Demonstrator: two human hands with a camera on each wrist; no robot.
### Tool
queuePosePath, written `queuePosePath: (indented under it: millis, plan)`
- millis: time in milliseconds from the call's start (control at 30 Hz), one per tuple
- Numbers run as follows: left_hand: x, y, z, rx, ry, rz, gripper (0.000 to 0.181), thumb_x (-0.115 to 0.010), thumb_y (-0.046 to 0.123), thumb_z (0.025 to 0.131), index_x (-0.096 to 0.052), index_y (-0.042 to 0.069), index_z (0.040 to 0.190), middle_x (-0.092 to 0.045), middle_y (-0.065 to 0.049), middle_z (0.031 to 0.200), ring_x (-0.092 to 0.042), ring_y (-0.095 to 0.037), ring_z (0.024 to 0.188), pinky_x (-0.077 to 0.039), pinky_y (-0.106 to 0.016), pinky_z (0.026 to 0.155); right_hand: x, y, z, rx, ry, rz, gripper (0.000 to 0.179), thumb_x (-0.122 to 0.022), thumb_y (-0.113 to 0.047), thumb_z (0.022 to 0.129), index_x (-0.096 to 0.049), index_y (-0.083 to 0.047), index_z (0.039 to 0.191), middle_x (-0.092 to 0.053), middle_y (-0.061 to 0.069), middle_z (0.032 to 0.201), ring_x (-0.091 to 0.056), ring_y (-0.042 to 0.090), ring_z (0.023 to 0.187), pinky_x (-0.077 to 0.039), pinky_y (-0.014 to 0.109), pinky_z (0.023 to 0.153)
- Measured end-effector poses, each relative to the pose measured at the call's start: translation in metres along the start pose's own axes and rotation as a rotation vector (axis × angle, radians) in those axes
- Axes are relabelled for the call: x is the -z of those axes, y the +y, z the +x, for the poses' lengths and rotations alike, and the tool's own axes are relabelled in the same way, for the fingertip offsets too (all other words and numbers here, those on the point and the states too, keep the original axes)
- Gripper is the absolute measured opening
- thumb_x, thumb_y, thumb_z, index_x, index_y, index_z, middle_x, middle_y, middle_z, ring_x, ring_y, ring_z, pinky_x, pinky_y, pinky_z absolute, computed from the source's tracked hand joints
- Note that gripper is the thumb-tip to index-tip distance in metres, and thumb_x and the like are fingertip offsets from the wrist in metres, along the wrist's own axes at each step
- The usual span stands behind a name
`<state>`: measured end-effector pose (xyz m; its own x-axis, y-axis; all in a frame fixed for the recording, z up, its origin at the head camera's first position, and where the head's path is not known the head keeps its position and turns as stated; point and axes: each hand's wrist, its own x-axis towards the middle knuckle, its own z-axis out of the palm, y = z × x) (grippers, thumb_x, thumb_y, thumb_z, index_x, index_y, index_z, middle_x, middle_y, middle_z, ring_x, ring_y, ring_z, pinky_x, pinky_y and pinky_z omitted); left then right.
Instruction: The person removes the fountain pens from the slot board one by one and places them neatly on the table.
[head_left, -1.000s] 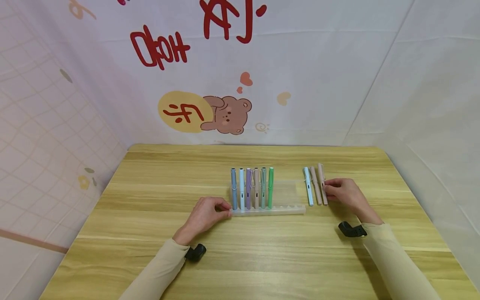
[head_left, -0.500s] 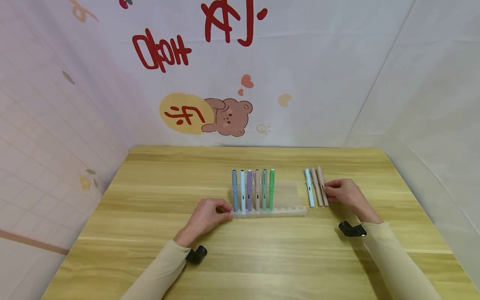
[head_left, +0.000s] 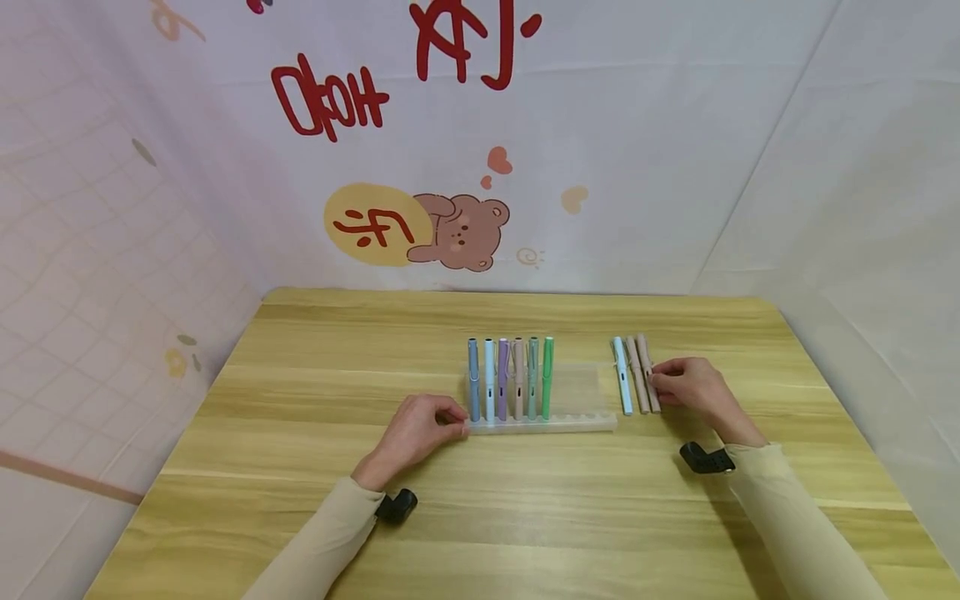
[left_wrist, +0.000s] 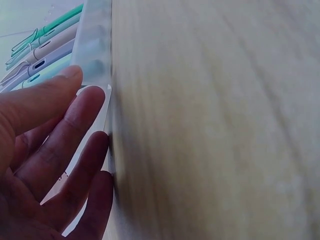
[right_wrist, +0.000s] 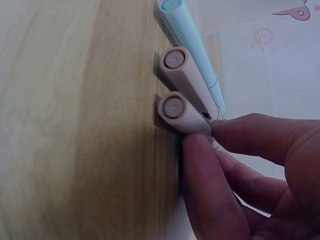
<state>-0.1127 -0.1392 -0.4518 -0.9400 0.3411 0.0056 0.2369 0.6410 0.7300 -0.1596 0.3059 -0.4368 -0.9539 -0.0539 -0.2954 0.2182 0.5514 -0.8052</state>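
Note:
A clear pen rack (head_left: 570, 424) stands mid-table with several upright pens in its left part: blue, light blue, purple, brownish-pink, grey-green and a green pen (head_left: 548, 379). My left hand (head_left: 417, 433) pinches the rack's left end between thumb and index finger; in the left wrist view the other fingers lie loosely bent beside it. To the right of the rack lie a light blue pen (head_left: 623, 377), a brownish-pink pen (head_left: 637, 377) and a paler pink pen (right_wrist: 187, 117). My right hand (head_left: 693, 389) pinches this last pen by its side, thumb on one side and fingers on the other.
A wooden table (head_left: 495, 517) carries everything. Behind it hangs a white printed cloth (head_left: 645, 167) with a bear and red lettering, and similar cloth closes both sides. Each wrist wears a black camera (head_left: 705, 458).
The far end of the rightmost pen has come down slightly and closer to its neighbour, in my right hand's grip. My left hand stays at the rack's end. The head view shifts a little.

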Motion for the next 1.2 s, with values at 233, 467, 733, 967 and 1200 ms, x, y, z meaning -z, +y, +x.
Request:
queuePosePath:
  millis: [233, 467, 733, 967, 1200]
  plan:
    - [0.000, -0.001, -0.003, -0.006, -0.001, -0.010, 0.008, -0.084, 0.016, 0.088, -0.080, 0.017, 0.094, -0.075, 0.011, 0.087, -0.067, -0.007, 0.082, -0.053, -0.032, 0.080, -0.004, 0.000, 0.001, 0.003, 0.007, -0.027, 0.039, -0.063, -0.012, 0.102, -0.061, 0.018, 0.125, -0.072, 0.024, 0.109, -0.073, 0.017, 0.087, -0.060, 0.030, 0.075]
    - [0.000, -0.001, -0.004, 0.012, -0.001, -0.010, 0.008, -0.084, 0.015, 0.088, -0.080, 0.017, 0.094, -0.075, 0.011, 0.087, -0.067, -0.007, 0.081, -0.053, -0.033, 0.079, -0.005, 0.000, 0.000, 0.005, 0.008, -0.037, 0.039, -0.061, -0.013, 0.102, -0.061, 0.018, 0.125, -0.072, 0.024, 0.110, -0.073, 0.020, 0.091, -0.060, 0.032, 0.077]
    - [-0.001, 0.000, -0.002, 0.014, -0.002, -0.014, 0.008, -0.084, 0.015, 0.088, -0.080, 0.016, 0.094, -0.075, 0.010, 0.087, -0.067, -0.007, 0.081, -0.053, -0.033, 0.079, -0.004, 0.001, -0.002, -0.009, 0.009, -0.005, 0.042, -0.062, -0.015, 0.103, -0.058, 0.018, 0.129, -0.069, 0.028, 0.116, -0.074, 0.022, 0.094, -0.060, 0.032, 0.078]
    - [-0.001, 0.001, 0.000, 0.010, -0.004, -0.015, 0.008, -0.084, 0.015, 0.087, -0.080, 0.017, 0.094, -0.075, 0.010, 0.088, -0.067, -0.007, 0.082, -0.054, -0.034, 0.080, 0.001, 0.005, -0.008, 0.019, 0.064, -0.106, 0.045, -0.063, -0.025, 0.103, -0.062, 0.011, 0.130, -0.070, 0.024, 0.119, -0.072, 0.019, 0.095, -0.056, 0.023, 0.075]
    - [-0.001, 0.002, 0.001, 0.011, -0.010, -0.004, 0.008, -0.084, 0.015, 0.088, -0.079, 0.017, 0.094, -0.075, 0.010, 0.087, -0.067, -0.006, 0.081, -0.053, -0.034, 0.081, 0.002, 0.005, -0.020, 0.072, 0.110, -0.120, 0.049, -0.058, -0.031, 0.105, -0.059, 0.007, 0.137, -0.069, 0.026, 0.122, -0.072, 0.029, 0.100, -0.054, 0.025, 0.076]
